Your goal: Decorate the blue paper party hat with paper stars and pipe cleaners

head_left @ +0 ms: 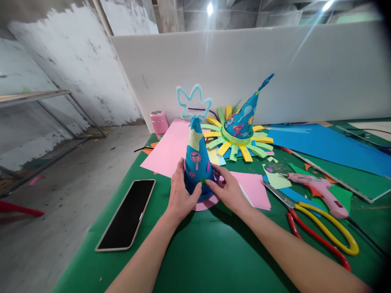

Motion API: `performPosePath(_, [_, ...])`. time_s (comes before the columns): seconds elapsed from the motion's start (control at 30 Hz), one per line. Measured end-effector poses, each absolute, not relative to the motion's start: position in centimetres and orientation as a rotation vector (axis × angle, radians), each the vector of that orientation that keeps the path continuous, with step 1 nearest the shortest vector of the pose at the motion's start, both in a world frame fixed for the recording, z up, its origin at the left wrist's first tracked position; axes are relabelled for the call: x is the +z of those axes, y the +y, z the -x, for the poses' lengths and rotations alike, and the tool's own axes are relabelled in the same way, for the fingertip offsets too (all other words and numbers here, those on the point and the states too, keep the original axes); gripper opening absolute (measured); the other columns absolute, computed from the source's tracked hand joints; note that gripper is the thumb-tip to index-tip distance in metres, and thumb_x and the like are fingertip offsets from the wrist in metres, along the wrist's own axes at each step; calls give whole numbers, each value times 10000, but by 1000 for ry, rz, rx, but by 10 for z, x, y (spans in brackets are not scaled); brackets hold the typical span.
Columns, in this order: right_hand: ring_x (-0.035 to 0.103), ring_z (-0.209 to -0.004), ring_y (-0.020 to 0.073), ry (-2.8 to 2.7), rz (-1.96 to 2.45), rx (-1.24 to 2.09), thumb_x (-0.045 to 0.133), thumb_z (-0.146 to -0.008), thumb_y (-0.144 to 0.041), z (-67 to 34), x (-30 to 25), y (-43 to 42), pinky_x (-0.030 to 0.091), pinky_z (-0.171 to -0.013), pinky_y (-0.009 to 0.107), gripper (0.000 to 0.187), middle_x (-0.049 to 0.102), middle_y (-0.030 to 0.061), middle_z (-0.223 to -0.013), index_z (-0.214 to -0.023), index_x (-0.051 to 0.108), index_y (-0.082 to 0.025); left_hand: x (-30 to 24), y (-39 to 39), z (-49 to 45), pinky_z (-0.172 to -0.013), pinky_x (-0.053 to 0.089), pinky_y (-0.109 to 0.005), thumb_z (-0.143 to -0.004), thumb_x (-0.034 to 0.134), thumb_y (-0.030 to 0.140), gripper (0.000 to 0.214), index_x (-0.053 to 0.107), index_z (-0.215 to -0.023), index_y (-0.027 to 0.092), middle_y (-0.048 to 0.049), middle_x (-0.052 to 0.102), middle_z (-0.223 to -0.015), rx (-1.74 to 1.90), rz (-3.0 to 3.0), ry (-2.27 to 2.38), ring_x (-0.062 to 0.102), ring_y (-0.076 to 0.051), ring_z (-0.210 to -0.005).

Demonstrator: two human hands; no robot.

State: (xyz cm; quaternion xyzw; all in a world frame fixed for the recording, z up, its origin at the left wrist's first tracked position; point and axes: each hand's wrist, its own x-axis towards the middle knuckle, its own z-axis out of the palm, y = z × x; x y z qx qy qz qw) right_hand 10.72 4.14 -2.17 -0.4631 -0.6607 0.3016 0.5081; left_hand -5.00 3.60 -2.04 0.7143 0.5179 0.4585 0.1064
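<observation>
A blue paper cone hat [197,162] with stickers stands upright on a pink paper disc [205,202] on the green table [214,252]. A light blue pipe-cleaner leaf shape [193,101] rises from its tip. My left hand [180,195] wraps the cone's lower left side, fingers curled against it. My right hand [228,190] holds the lower right side, with fingertips pressing the base near a small green bit. A second blue cone hat [242,118] sits behind on a ring of yellow and green paper strips.
A black phone [128,213] lies at the left, near the table edge. Scissors with red and yellow handles [317,230] and a pink glue gun [319,191] lie at the right. Pink paper [171,148], blue sheets [330,144] and a pink cup [159,123] sit further back.
</observation>
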Motion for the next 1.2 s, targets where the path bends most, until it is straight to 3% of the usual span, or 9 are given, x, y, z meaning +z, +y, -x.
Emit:
performPosePath(0.2, [503,-1014,219,-1568,1104,740,539,-765,-315,-107,-23,41,443,-815,367,406,540,78,-1140,-1158,500,-222,-23,38,52,-983,298,-481,-733,557,268,791,91,-1362,155,-196,297,-1359,1372,-2145,1515,306,-297,-1241])
performPosePath(0.43, [520,-923,194,-1279,1124,533,452,-822,-331,-127,-3,41,451,-735,335,314,541,86,-1090,-1101,513,-200,-16,34,56,-1013,240,-485,-725,537,246,784,85,-1364,191,-163,209,-1406,1475,-2130,1398,244,-289,-1273])
performPosePath(0.6, [516,-930,192,-1128,1071,481,489,-807,-319,-153,15,28,446,-732,319,288,549,72,-1077,-1072,518,-207,-17,31,45,-981,268,-522,-588,685,368,982,97,-1357,202,-175,289,-1361,1396,-2056,1647,290,-331,-1239])
performPosePath(0.77, [517,-905,185,-1111,1059,490,534,-783,-267,-174,19,0,437,-739,323,264,554,59,-1056,-1044,531,-224,-19,31,33,-952,269,-559,-534,701,446,1067,81,-1359,178,-189,322,-1328,1328,-2043,1862,322,-370,-1202])
performPosePath(1.0, [528,-848,176,-1051,1054,480,557,-768,-241,-188,9,-13,433,-713,317,254,566,62,-998,-1020,538,-218,-20,32,30,-889,306,-581,-564,666,480,1039,94,-1357,129,-218,394,-1252,1275,-1986,1974,387,-383,-1127])
performPosePath(1.2, [532,-872,183,-1055,1064,555,561,-762,-257,-187,7,-13,442,-719,316,278,560,69,-1029,-1037,532,-220,-22,36,30,-902,312,-559,-618,637,442,941,123,-1357,166,-179,425,-1239,1353,-1929,1962,392,-361,-1134])
